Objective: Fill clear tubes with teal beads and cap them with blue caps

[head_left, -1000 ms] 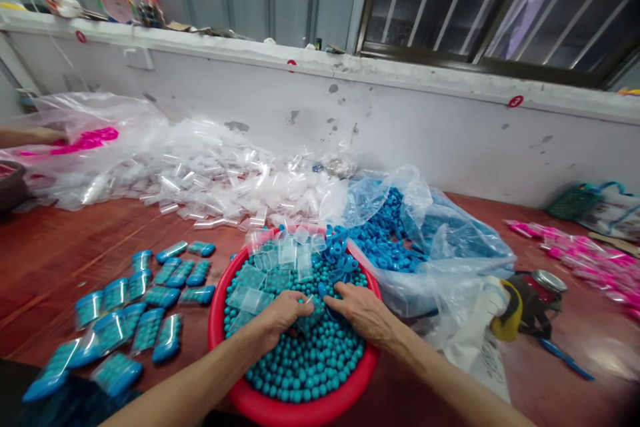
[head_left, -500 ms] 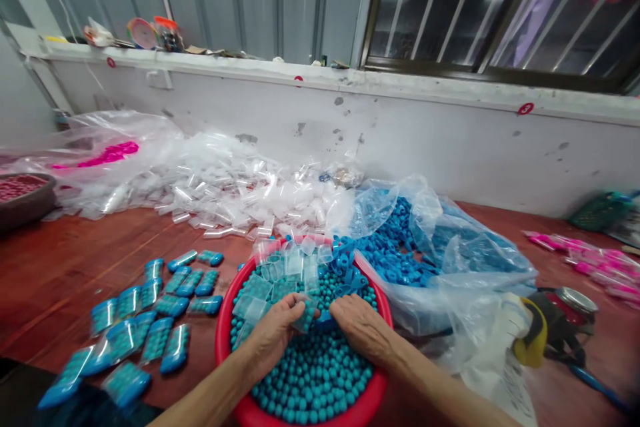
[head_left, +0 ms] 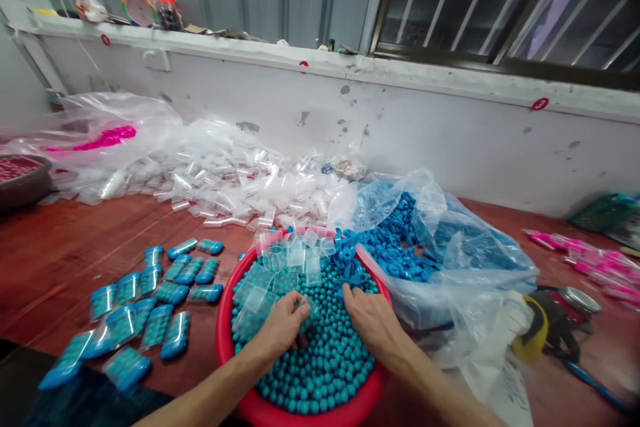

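**The hands come apart, and the right one goes to the blue bits**

On the left, little packs of beads with blue ends (head_left: 156, 325) lie on the red table (head_left: 200, 347). They look the same as a moment ago.

Next comes the big red tub (head_left: 226, 333), full of round blue-green beads (head_left: 310, 373). Over it, the left hand (head_left: 280, 327) pinches a small see-through sleeve (head_left: 312, 307). Its fingers hide part of it, so I can't tell how full it is. Loose clear sleeves (head_left: 296, 255) sit on the beads just behind.

The right hand (head_left: 373, 323) has changed most. Just before, it was close to the left one, with a blue bit at its fingers. Now it is at the blue bits (head_left: 353, 272) near the tub's far right side. Its fingers are bent, but I can't tell if they grip one. I think that means it is picking out a blue end.

Farther right, more blue bits (head_left: 400, 240) lie in a clear bag (head_left: 465, 287).
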